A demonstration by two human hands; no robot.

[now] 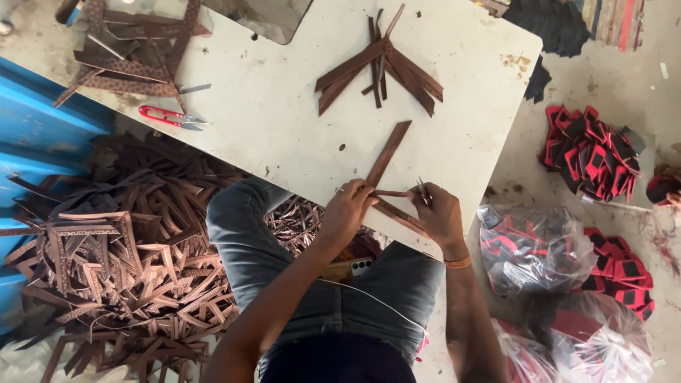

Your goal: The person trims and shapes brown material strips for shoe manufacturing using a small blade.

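**Hands joining brown strips at the near table edge**

Left to right. On the floor at far left lies a large heap of brown patterned strips [120,262], spilling beside the person's knee. On the white table [284,106] above it rest a loose stack of patterned strips [131,53] and a red-handled thread snipper [169,117], well apart from both hands. At table centre, a fan of plain brown strips [383,64] lies farther from the person.

The left hand [347,209] presses down at the table's near edge, fingers curled together over the lower end of a long brown strip [386,156]. This strip's long axis runs diagonally, from the left hand up and to the right, away from the person. A short crosspiece [392,193] spans between the two hands, and a second strip [399,216] slants down to the right beneath them.

The right hand [440,213] sits just beside the left, fingers closed in a pinch on a thin metal tool [423,190], whose tip points up; whether it touches the crosspiece cannot be told. The left hand is nearer the long strip.

At right, on the floor, are clear plastic bags [539,248] of red-and-black pieces and a loose pile of red-and-black pieces [589,152].
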